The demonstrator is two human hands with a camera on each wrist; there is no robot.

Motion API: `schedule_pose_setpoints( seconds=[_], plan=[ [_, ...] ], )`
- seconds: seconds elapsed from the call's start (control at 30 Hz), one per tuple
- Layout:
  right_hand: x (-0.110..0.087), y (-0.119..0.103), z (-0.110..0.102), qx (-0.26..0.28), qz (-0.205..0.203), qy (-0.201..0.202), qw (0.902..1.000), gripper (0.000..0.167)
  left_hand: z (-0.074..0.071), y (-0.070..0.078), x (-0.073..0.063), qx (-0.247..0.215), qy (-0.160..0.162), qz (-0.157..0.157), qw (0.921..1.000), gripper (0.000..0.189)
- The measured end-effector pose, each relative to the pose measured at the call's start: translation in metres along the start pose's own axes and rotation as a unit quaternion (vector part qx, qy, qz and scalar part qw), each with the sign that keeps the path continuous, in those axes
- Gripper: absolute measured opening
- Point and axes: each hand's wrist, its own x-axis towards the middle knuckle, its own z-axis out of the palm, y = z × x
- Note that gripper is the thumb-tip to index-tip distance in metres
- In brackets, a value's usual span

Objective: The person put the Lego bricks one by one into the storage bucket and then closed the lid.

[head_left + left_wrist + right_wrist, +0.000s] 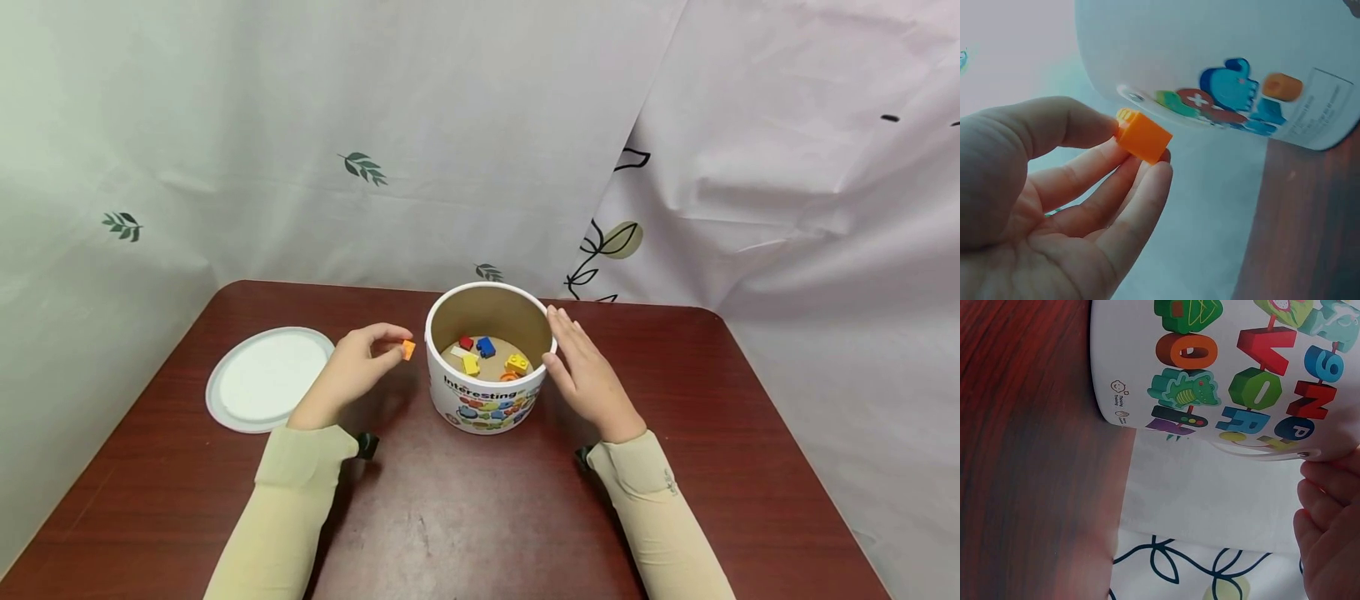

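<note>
Between thumb and fingertips my left hand (356,367) pinches a small orange toy brick (1144,137), just left of a round white tub (487,408). The brick is held outside the tub, at about rim height. On the tub's right side my right hand (592,379) touches the rim, its fingers straight. Inside the tub lie a blue brick (486,347), a red brick (466,342), a white piece (457,352), yellow bricks (517,363) and an orange ring-like piece (510,377). In the right wrist view the fingers (1329,500) rest near the tub's printed wall.
A round white lid (270,375) lies on the dark red-brown table (465,517), left of the tub. Behind the table hangs a pale curtain (450,150) with leaf prints. A thin handle (1260,455) runs along the tub's side.
</note>
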Motion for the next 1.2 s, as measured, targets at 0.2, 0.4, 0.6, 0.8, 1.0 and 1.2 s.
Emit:
schedule_pose_setpoints(
  seconds=[0.2,0.4,0.6,0.8,1.0,1.2],
  plan=[
    [0.0,0.0,0.0,0.002,-0.005,0.005,1.0,0.068,-0.004,0.014,-0.002,-0.005,0.029,0.008,0.9995,0.027],
    [0.0,-0.001,0.0,0.003,0.002,0.0,1.0,0.067,-0.004,0.03,-0.006,-0.011,0.044,0.027,0.9986,0.026],
    [0.001,-0.001,0.001,0.003,-0.001,0.002,1.0,0.065,0.0,0.048,-0.007,-0.038,0.056,0.056,0.9961,0.026],
    [0.0,0.0,0.0,0.004,-0.001,0.007,1.0,0.064,0.01,0.068,0.005,-0.045,0.031,0.089,0.9945,0.025],
    [0.001,0.001,0.0,0.006,0.001,0.002,1.0,0.064,0.025,0.08,0.025,-0.019,0.002,0.1,0.9948,0.025],
    [0.0,0.0,0.0,0.006,0.003,0.002,1.0,0.066,0.043,0.084,0.043,0.01,-0.042,0.09,0.995,0.027]
  ],
)
